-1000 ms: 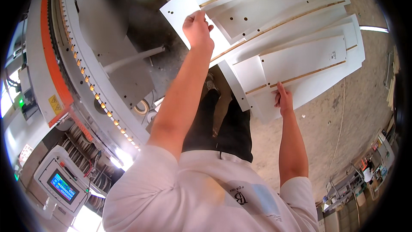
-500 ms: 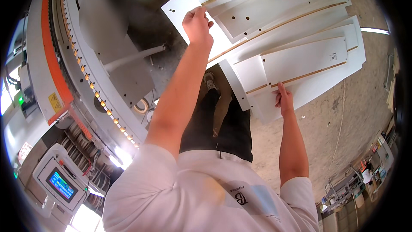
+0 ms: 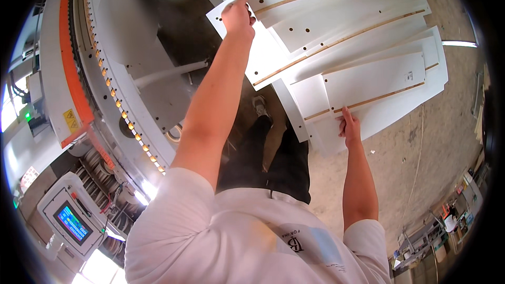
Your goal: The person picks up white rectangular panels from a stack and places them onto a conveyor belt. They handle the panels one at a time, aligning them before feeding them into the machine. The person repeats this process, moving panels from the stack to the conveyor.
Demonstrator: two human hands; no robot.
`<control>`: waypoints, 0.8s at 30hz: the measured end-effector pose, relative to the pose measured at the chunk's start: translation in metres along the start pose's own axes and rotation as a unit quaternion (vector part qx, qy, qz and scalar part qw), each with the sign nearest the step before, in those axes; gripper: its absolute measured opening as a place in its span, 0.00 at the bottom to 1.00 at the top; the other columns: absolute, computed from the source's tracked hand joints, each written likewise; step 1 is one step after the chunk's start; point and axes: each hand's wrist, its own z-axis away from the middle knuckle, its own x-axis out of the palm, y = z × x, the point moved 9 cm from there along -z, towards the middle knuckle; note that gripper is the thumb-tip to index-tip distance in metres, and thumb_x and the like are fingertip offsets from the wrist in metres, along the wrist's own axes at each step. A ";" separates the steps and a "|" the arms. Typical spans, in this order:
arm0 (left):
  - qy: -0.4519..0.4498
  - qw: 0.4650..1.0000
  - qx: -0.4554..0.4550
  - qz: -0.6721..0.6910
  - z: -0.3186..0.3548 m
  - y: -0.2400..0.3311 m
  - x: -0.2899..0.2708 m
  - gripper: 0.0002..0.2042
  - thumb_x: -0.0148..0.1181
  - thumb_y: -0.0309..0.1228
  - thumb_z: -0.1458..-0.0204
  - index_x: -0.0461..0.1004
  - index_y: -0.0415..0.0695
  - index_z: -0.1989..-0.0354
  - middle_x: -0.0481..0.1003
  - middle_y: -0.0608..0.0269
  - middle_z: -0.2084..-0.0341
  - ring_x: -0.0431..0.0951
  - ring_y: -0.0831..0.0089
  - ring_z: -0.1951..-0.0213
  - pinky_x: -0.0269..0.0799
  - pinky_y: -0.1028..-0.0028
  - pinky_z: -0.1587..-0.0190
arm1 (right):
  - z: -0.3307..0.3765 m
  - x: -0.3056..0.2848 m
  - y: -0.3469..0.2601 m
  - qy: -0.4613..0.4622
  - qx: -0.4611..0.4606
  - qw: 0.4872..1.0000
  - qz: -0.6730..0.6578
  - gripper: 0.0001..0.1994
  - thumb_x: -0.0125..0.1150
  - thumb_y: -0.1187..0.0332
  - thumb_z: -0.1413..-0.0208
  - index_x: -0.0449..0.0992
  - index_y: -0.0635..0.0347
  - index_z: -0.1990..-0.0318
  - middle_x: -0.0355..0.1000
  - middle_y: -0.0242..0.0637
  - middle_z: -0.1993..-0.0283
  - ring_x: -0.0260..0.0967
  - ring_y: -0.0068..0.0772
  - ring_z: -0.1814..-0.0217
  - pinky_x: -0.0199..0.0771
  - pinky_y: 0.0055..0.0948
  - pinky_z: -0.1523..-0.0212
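Several flat white panels (image 3: 368,23) with brown edges and dark round holes lie overlapping in front of me. My left hand (image 3: 238,19) is closed at the left end of one white panel (image 3: 263,60), its fingertips bent over near the end of another panel's brown edge. Part of its grip is hidden behind the hand. To the right, my right hand (image 3: 349,127) touches the brown edge of a smaller white panel (image 3: 376,76) that bears a small label. Its index finger is stretched out and the other fingers are loosely bent.
On the left stands a long machine with an orange strip (image 3: 73,68) and a row of yellow rollers (image 3: 117,103). A control screen (image 3: 73,223) is at the lower left. Concrete floor (image 3: 415,152) lies to the right, with cluttered equipment (image 3: 447,226) beyond.
My left hand has shifted slightly up and left against the panels. My right hand stays at the smaller panel's edge. The whole view has moved a little.
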 end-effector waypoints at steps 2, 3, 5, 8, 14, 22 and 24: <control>-0.012 1.000 -0.009 -0.007 0.013 -0.008 -0.004 0.06 0.61 0.26 0.46 0.69 0.42 0.70 0.65 0.69 0.80 0.60 0.80 0.81 0.55 0.74 0.81 | -0.001 0.000 0.001 0.001 0.000 1.000 0.002 0.31 0.62 0.39 0.42 0.78 0.66 0.72 0.60 0.29 0.87 0.53 0.23 0.90 0.58 0.26 0.87; -0.018 1.000 -0.014 -0.011 0.020 -0.014 -0.007 0.06 0.61 0.26 0.45 0.69 0.42 0.69 0.65 0.69 0.80 0.60 0.80 0.81 0.55 0.74 0.81 | -0.001 0.000 0.002 0.001 0.001 1.000 0.003 0.31 0.62 0.38 0.42 0.78 0.66 0.72 0.60 0.29 0.87 0.53 0.23 0.90 0.58 0.26 0.87; -0.034 0.999 -0.005 -0.022 0.033 -0.024 -0.012 0.07 0.61 0.27 0.43 0.69 0.42 0.69 0.64 0.71 0.80 0.59 0.82 0.81 0.56 0.75 0.79 | 0.000 -0.001 0.004 0.003 0.007 1.000 0.003 0.31 0.62 0.38 0.43 0.78 0.66 0.72 0.59 0.29 0.87 0.53 0.23 0.90 0.58 0.26 0.87; -0.036 0.998 0.033 -0.044 0.039 -0.024 -0.013 0.06 0.62 0.29 0.41 0.71 0.42 0.66 0.65 0.72 0.79 0.59 0.83 0.82 0.57 0.76 0.79 | -0.002 0.000 0.004 0.003 0.008 1.000 0.006 0.31 0.62 0.38 0.43 0.78 0.65 0.72 0.59 0.29 0.87 0.53 0.23 0.89 0.58 0.26 0.87; 0.005 0.956 0.191 -0.222 0.075 -0.018 -0.001 0.18 0.61 0.29 0.41 0.74 0.31 0.45 0.65 0.71 0.79 0.62 0.82 0.75 0.63 0.76 0.70 | -0.003 -0.001 0.006 0.017 0.014 1.000 0.012 0.32 0.62 0.37 0.44 0.79 0.64 0.73 0.59 0.28 0.87 0.53 0.22 0.89 0.59 0.26 0.87; -0.228 0.890 0.149 -0.365 0.112 -0.060 0.002 0.17 0.59 0.31 0.40 0.76 0.44 0.43 0.73 0.65 0.79 0.68 0.78 0.76 0.69 0.74 0.68 | -0.005 -0.006 0.010 0.031 0.010 0.999 0.007 0.31 0.63 0.38 0.44 0.77 0.63 0.75 0.58 0.28 0.88 0.53 0.23 0.90 0.58 0.26 0.88; -0.236 0.888 0.137 -0.370 0.113 -0.076 -0.016 0.15 0.59 0.31 0.40 0.77 0.42 0.46 0.73 0.65 0.80 0.68 0.78 0.77 0.69 0.74 0.69 | -0.005 -0.007 0.010 0.039 0.017 0.999 0.001 0.30 0.63 0.38 0.44 0.77 0.62 0.75 0.58 0.28 0.88 0.52 0.23 0.90 0.58 0.26 0.89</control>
